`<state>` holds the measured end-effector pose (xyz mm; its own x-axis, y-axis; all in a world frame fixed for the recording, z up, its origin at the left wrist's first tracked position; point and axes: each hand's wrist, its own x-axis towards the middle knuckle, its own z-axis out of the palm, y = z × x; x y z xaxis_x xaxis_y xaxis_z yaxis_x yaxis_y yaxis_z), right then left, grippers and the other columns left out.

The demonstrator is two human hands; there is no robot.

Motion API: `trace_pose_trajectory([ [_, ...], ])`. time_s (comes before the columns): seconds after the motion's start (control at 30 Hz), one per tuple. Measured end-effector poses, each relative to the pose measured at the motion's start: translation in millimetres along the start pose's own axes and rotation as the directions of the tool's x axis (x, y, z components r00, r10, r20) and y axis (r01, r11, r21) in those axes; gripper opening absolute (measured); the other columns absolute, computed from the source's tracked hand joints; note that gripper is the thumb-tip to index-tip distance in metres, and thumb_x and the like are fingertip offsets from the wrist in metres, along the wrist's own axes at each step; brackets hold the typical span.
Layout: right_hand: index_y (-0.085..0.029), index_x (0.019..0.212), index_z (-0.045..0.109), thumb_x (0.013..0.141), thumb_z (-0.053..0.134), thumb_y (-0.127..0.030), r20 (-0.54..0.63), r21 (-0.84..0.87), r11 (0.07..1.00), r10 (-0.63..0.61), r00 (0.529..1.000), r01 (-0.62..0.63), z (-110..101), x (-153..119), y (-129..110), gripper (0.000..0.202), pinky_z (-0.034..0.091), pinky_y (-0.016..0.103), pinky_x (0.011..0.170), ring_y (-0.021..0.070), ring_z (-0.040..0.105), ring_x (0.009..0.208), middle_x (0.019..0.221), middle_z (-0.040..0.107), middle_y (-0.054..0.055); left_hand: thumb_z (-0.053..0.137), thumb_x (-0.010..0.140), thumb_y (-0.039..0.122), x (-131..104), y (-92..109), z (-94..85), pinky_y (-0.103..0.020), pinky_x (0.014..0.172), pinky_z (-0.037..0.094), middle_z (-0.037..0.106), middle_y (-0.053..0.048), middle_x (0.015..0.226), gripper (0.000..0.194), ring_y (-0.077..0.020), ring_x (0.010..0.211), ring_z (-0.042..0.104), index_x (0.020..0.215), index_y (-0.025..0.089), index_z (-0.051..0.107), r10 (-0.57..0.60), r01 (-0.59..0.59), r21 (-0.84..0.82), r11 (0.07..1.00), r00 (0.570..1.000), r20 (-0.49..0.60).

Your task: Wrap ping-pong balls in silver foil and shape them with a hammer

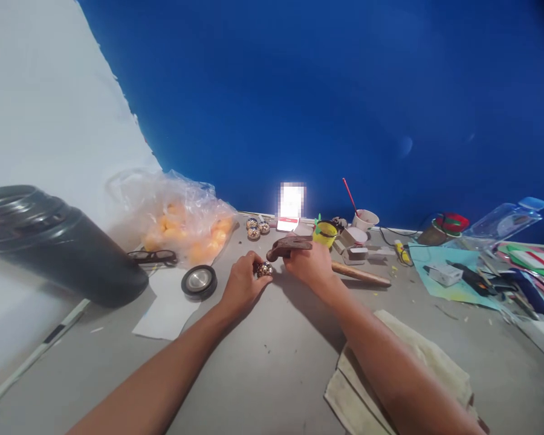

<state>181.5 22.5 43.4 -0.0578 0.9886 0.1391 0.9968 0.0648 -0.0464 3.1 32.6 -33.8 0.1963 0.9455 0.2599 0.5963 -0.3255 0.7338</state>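
Note:
My left hand (245, 281) pinches a small shiny, patterned ball (265, 270) against the grey table. Just to its right, my right hand (311, 264) is wrapped round a hammer (362, 275) close to its head. The rusty hammer head points left, a little above and to the right of the ball. Its wooden handle sticks out to the right, past my wrist. Several similar shiny balls (253, 229) lie together farther back, near the wall.
At the left are a dark flask (95, 260), its round lid (199, 282), glasses (163, 257) and a plastic bag (185, 223) of orange items. A cloth (408, 344) lies under my right forearm. Cups (367, 220), boxes and a clear bottle (503, 225) stand behind and right.

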Motion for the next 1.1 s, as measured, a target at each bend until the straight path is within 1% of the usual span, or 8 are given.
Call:
trace_pose_trajectory([
  [0.17, -0.023, 0.126, 0.073, 0.094, 0.05, -0.032, 0.077, -0.026, 1.0, -0.014, 0.997, 0.016, 2, 2, 2, 0.04, 0.053, 0.036, 0.079, 0.0281, 0.074, 0.097, 0.11, 0.078, 0.014, 0.075, 0.075, 0.026, 1, -1, 1.1, -0.036, 0.077, 0.049, 0.067, -0.002, 0.087, 0.024, -0.0213, 0.081, 0.063, 0.091, 0.021, 0.057, -0.019, 0.019, 0.021, 1.0, 1.0, -0.008],
  [0.3, -0.024, 0.136, 0.067, 0.095, 0.049, -0.034, 0.017, -0.018, 1.0, -0.011, 1.0, 0.011, 1, 0, 0, 0.045, 0.053, 0.036, 0.079, 0.0285, 0.073, 0.098, 0.114, 0.077, 0.013, 0.077, 0.073, 0.021, 2, -6, 4.2, -0.041, 0.092, 0.051, 0.071, -0.006, 0.104, 0.041, -0.0245, 0.098, 0.066, 0.11, 0.02, 0.06, 0.034, -0.034, -0.027, 0.999, 0.999, -0.011],
  [0.4, -0.022, 0.126, 0.073, 0.095, 0.049, -0.031, 0.09, -0.041, 0.998, -0.046, 0.995, 0.049, -1, 0, -1, 0.041, 0.054, 0.036, 0.078, 0.0285, 0.073, 0.097, 0.111, 0.077, 0.014, 0.078, 0.071, 0.02, 2, -9, 5.4, -0.042, 0.093, 0.052, 0.071, -0.007, 0.107, 0.053, -0.0253, 0.099, 0.067, 0.121, 0.02, 0.06, 0.045, -0.045, -0.04, 0.998, 0.999, -0.016],
  [0.47, -0.021, 0.116, 0.077, 0.095, 0.049, -0.031, 0.124, -0.051, 0.997, -0.054, 0.991, 0.061, -1, 1, -1, 0.037, 0.054, 0.036, 0.078, 0.0284, 0.073, 0.096, 0.111, 0.077, 0.014, 0.078, 0.072, 0.02, 3, -10, 5.1, -0.042, 0.092, 0.053, 0.071, -0.008, 0.107, 0.051, -0.0256, 0.098, 0.067, 0.12, 0.02, 0.062, 0.055, -0.056, -0.023, 0.998, 0.998, -0.019],
  [0.6, -0.022, 0.118, 0.077, 0.096, 0.05, -0.035, 0.08, -0.05, 0.999, -0.01, 0.997, 0.014, 1, 2, 0, 0.037, 0.054, 0.038, 0.081, 0.0294, 0.073, 0.098, 0.112, 0.077, 0.015, 0.078, 0.074, 0.023, 2, -7, 3.2, -0.043, 0.092, 0.051, 0.07, -0.006, 0.101, 0.037, -0.0265, 0.097, 0.065, 0.11, 0.021, 0.069, 0.102, -0.102, 0.054, 0.993, 0.995, 0.005],
  [0.73, -0.021, 0.111, 0.079, 0.096, 0.05, -0.033, 0.127, -0.042, 0.999, -0.018, 0.992, 0.023, 1, 3, 1, 0.035, 0.054, 0.038, 0.083, 0.0288, 0.072, 0.1, 0.11, 0.077, 0.015, 0.077, 0.075, 0.024, 3, -6, 2.6, -0.042, 0.091, 0.05, 0.068, -0.006, 0.099, 0.03, -0.0262, 0.096, 0.063, 0.104, 0.021, 0.07, 0.11, -0.112, 0.096, 0.989, 0.994, 0.025],
  [0.93, -0.023, 0.12, 0.077, 0.096, 0.051, -0.032, 0.091, -0.044, 0.998, 0.047, 0.995, -0.043, -4, 5, 6, 0.037, 0.053, 0.039, 0.088, 0.0294, 0.071, 0.104, 0.118, 0.076, 0.015, 0.074, 0.075, 0.021, 3, -5, 1.9, -0.044, 0.094, 0.049, 0.069, -0.007, 0.1, 0.031, -0.027, 0.098, 0.063, 0.105, 0.021, 0.069, 0.119, -0.121, 0.084, 0.989, 0.992, 0.026],
  [1.1, -0.025, 0.12, 0.078, 0.097, 0.05, -0.032, 0.152, -0.041, 0.999, 0.003, 0.988, 0.004, -3, 5, 6, 0.037, 0.052, 0.04, 0.091, 0.0289, 0.07, 0.106, 0.118, 0.076, 0.014, 0.069, 0.075, 0.022, 3, -1, -0.1, -0.043, 0.093, 0.05, 0.07, -0.007, 0.097, 0.028, -0.027, 0.097, 0.064, 0.103, 0.021, 0.072, 0.134, -0.136, 0.079, 0.988, 0.991, 0.027],
])
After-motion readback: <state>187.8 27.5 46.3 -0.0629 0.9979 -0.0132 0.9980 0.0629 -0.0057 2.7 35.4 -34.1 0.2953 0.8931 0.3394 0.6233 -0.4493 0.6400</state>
